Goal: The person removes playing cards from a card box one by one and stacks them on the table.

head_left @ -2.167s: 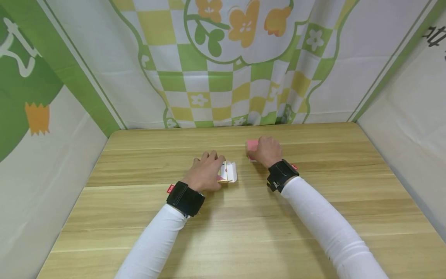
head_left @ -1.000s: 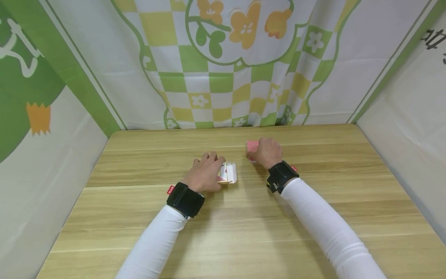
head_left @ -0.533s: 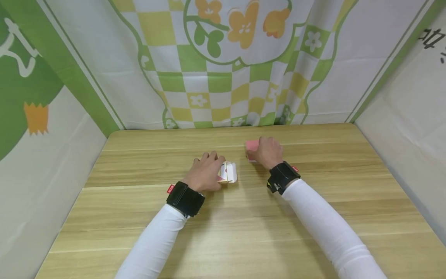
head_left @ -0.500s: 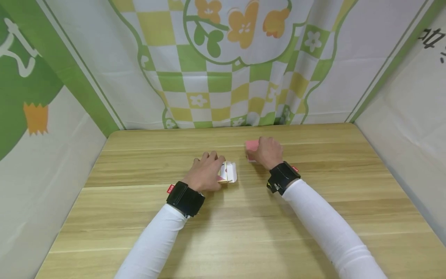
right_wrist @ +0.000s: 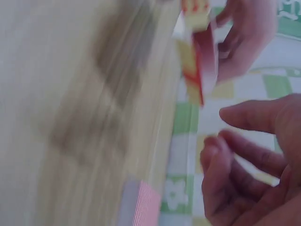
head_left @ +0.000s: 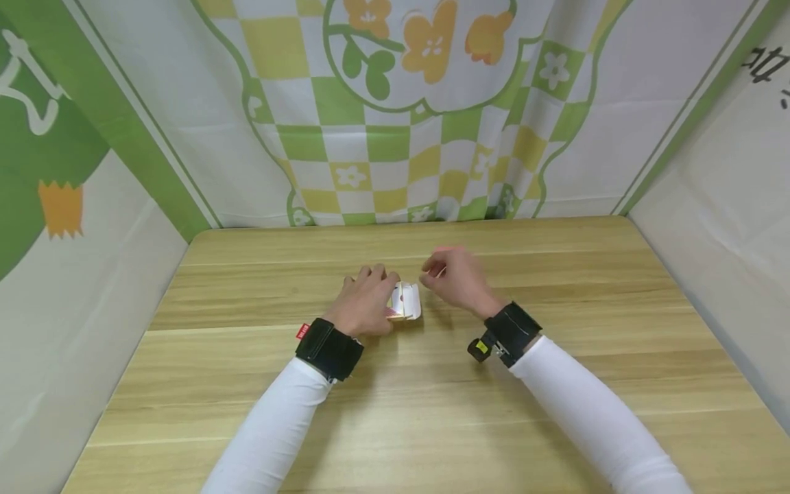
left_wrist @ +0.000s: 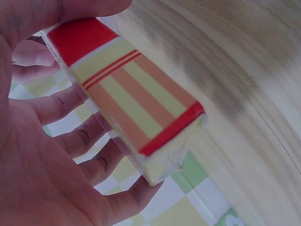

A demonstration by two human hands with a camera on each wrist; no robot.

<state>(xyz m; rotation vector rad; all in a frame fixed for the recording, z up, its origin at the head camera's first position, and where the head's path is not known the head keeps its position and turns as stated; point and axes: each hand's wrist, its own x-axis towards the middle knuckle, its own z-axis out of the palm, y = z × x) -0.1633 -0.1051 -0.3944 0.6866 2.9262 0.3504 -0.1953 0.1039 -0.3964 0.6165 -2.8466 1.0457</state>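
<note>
My left hand [head_left: 363,303] grips a small playing card box [head_left: 398,302], thumb on one side and fingers on the other. Its white end flap stands open toward the right. In the left wrist view the striped red-and-cream side of the card box [left_wrist: 131,96] faces the camera. My right hand [head_left: 458,280] hovers to the right of the flap, fingers loosely bent. The right wrist view shows nothing between the thumb and fingers of that hand [right_wrist: 256,160]. A pink-backed deck of cards [right_wrist: 145,205] lies on the table, mostly hidden behind the right hand in the head view.
The wood-grain table [head_left: 395,412] runs back to a green, yellow and white checkered curtain [head_left: 395,147]. White fabric walls stand at the left and right. Each wrist wears a black strap [head_left: 513,333] with a camera.
My right hand has let go of the pink-backed deck and moved left and slightly toward me, near the box's flap. The left hand and the card box have stayed in place.
</note>
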